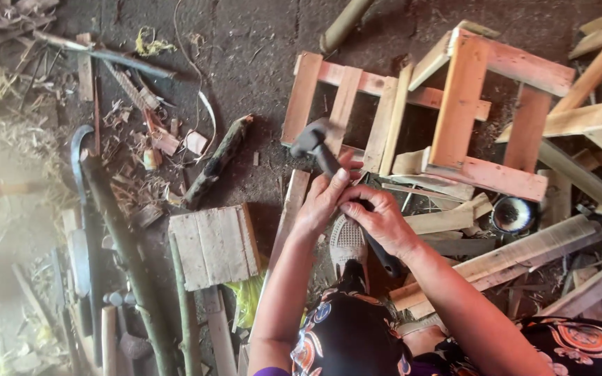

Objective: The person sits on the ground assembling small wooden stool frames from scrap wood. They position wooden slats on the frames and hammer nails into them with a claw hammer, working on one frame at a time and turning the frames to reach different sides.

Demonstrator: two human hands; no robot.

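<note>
Head view: both hands, left hand (325,198) and right hand (379,219), closed round a hammer (315,143) just above a wooden frame (346,97); a glancing blow could split the slats.

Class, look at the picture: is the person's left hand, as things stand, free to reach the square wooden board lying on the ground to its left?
Probably not at once: the left hand is wrapped round the hammer handle together with the right hand. The path to the square wooden board looks open, with only bare ground between.
</note>
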